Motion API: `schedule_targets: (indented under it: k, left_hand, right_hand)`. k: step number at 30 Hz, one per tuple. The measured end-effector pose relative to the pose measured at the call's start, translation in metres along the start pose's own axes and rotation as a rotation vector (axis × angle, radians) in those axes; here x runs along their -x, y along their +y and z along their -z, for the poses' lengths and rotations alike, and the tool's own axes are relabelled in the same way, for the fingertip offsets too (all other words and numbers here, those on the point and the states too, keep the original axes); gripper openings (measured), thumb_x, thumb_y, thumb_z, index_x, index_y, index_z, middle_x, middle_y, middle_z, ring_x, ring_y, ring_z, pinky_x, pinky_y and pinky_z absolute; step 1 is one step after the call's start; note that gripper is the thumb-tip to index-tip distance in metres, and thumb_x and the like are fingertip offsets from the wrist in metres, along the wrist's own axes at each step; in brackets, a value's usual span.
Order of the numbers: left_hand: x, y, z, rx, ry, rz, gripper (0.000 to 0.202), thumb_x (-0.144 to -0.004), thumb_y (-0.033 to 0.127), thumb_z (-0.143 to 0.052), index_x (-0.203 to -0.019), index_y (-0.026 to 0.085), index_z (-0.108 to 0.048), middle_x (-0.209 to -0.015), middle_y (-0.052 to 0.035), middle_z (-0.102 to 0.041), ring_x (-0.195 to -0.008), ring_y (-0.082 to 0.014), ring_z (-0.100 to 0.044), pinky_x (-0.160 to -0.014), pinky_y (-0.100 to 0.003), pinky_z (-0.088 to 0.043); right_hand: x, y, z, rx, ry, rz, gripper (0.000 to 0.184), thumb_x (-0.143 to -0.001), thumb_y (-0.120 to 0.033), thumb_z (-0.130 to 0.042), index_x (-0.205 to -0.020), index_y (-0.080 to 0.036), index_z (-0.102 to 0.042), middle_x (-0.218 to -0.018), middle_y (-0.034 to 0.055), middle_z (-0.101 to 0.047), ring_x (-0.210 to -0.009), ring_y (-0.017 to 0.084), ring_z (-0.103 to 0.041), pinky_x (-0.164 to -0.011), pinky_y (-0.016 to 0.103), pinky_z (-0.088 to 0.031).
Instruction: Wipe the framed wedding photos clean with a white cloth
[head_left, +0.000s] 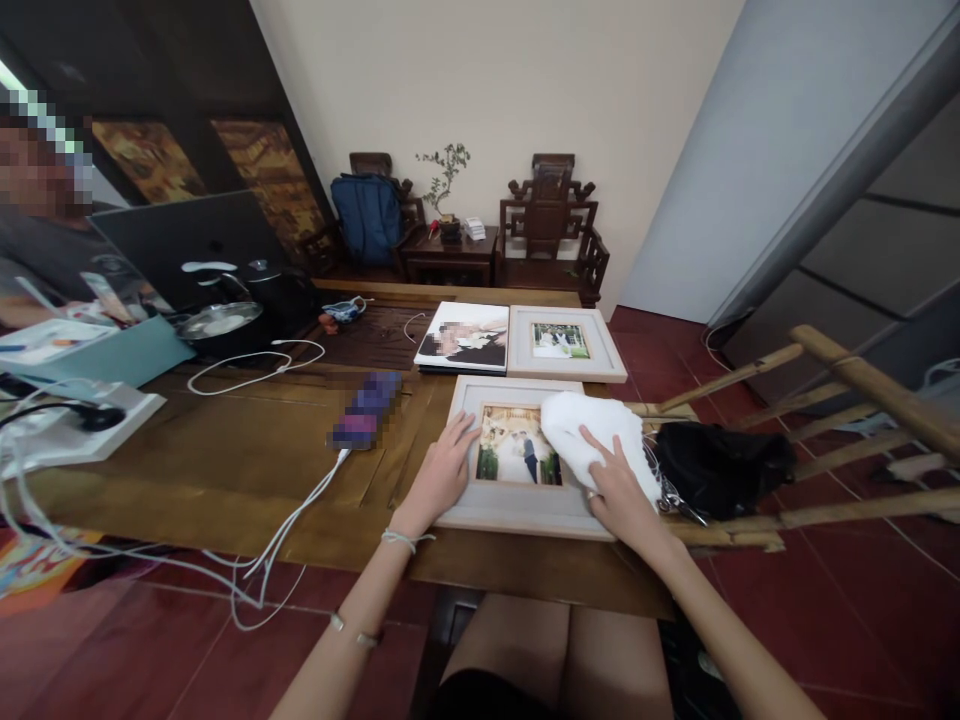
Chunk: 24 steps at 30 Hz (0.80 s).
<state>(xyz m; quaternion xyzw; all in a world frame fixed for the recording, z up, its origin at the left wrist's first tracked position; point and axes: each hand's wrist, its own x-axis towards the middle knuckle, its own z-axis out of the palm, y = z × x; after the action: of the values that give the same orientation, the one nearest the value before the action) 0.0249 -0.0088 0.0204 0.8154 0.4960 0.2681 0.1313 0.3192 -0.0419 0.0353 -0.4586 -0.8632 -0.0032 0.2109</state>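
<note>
A light wooden picture frame [517,508] lies flat on the table in front of me, with a wedding photo [521,445] set in its pale mat. My left hand [448,465] rests on the frame's left border, fingers stretched out over it. On the right side, my right hand [619,490] presses a thick white cloth [581,415] against the frame, two fingers spread on top of it. The cloth covers the frame's upper right part and the photo's right edge. What the fingers beneath the cloth's folds do is hidden.
Behind lie a second framed photo [561,372] and a black-and-white photo panel [461,340]. A phone [366,408] on a white cable is left of my hand. Further left are a power strip [112,425], a teal box [150,352] and a laptop [195,245], with a person behind. A black bag [724,465] sits right.
</note>
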Motion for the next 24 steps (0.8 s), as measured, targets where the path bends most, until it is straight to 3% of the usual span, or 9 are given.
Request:
schedule_targets:
  k: [4, 7, 11, 14, 18, 21, 24]
  left_hand:
    - [-0.003, -0.003, -0.002, 0.049, 0.047, 0.049, 0.046, -0.087, 0.006, -0.034, -0.129, 0.016, -0.049, -0.142, -0.0143, -0.043, -0.138, -0.0233, -0.033, -0.11, -0.048, -0.035]
    - [-0.005, -0.002, -0.003, 0.057, 0.038, 0.059, 0.046, -0.087, 0.006, -0.034, -0.129, 0.015, -0.049, -0.143, -0.0147, -0.043, -0.139, -0.0243, -0.031, -0.11, -0.049, -0.034]
    - [-0.006, 0.0, -0.003, 0.078, 0.018, 0.054, 0.042, -0.09, 0.012, -0.037, -0.131, 0.017, -0.048, -0.144, -0.0129, -0.043, -0.14, -0.0251, -0.028, -0.109, -0.052, -0.033]
    - [-0.006, 0.001, -0.005, 0.073, 0.034, 0.059, 0.04, -0.093, 0.02, -0.037, -0.131, 0.016, -0.047, -0.143, -0.0128, -0.045, -0.14, -0.0253, -0.028, -0.11, -0.051, -0.033]
    - [-0.006, -0.001, -0.007, 0.08, 0.081, 0.035, 0.041, -0.094, 0.019, -0.034, -0.134, 0.015, -0.045, -0.144, -0.0143, -0.044, -0.14, -0.024, -0.03, -0.111, -0.049, -0.032]
    - [-0.005, -0.004, -0.009, 0.117, 0.098, 0.001, 0.041, -0.093, 0.014, -0.033, -0.131, 0.016, -0.048, -0.139, -0.014, -0.048, -0.14, -0.0238, -0.03, -0.11, -0.05, -0.033]
    - [-0.003, -0.008, -0.01, 0.162, 0.121, -0.023, 0.044, -0.089, 0.007, -0.035, -0.129, 0.018, -0.051, -0.136, -0.0128, -0.053, -0.139, -0.0236, -0.032, -0.109, -0.05, -0.035]
  right_hand:
    - [-0.001, 0.009, 0.0, -0.01, 0.035, -0.065, 0.03, -0.07, 0.001, -0.041, -0.092, -0.014, -0.054, -0.139, 0.025, -0.044, -0.136, 0.029, -0.032, -0.11, 0.06, -0.023]
    - [-0.009, 0.014, 0.003, 0.03, 0.017, -0.077, 0.036, -0.07, 0.001, -0.041, -0.101, -0.013, -0.054, -0.136, 0.0227, -0.049, -0.134, 0.029, -0.036, -0.111, 0.056, -0.026]
    - [-0.04, 0.014, 0.011, 0.151, 0.057, -0.059, 0.038, -0.065, 0.007, -0.039, -0.093, -0.012, -0.057, -0.136, 0.0243, -0.049, -0.137, 0.03, -0.031, -0.11, 0.057, -0.027]
    - [-0.08, 0.003, 0.012, 0.246, 0.067, 0.058, 0.031, -0.07, 0.008, -0.041, -0.081, -0.014, -0.06, -0.141, 0.0199, -0.045, -0.14, 0.033, -0.021, -0.11, 0.064, -0.018]
    - [-0.132, -0.023, -0.005, 0.283, -0.003, 0.29, 0.019, -0.082, -0.002, -0.052, -0.084, -0.016, -0.065, -0.146, 0.0115, -0.04, -0.141, 0.031, -0.015, -0.112, 0.062, -0.013]
    - [-0.155, -0.034, -0.025, 0.257, -0.111, 0.398, 0.016, -0.086, -0.008, -0.054, -0.091, -0.017, -0.066, -0.141, 0.0108, -0.048, -0.14, 0.027, -0.023, -0.114, 0.055, -0.015]
    - [-0.16, -0.034, -0.039, 0.241, -0.153, 0.391, 0.017, -0.088, -0.01, -0.053, -0.098, -0.018, -0.065, -0.134, 0.0098, -0.055, -0.136, 0.024, -0.032, -0.114, 0.051, -0.02]
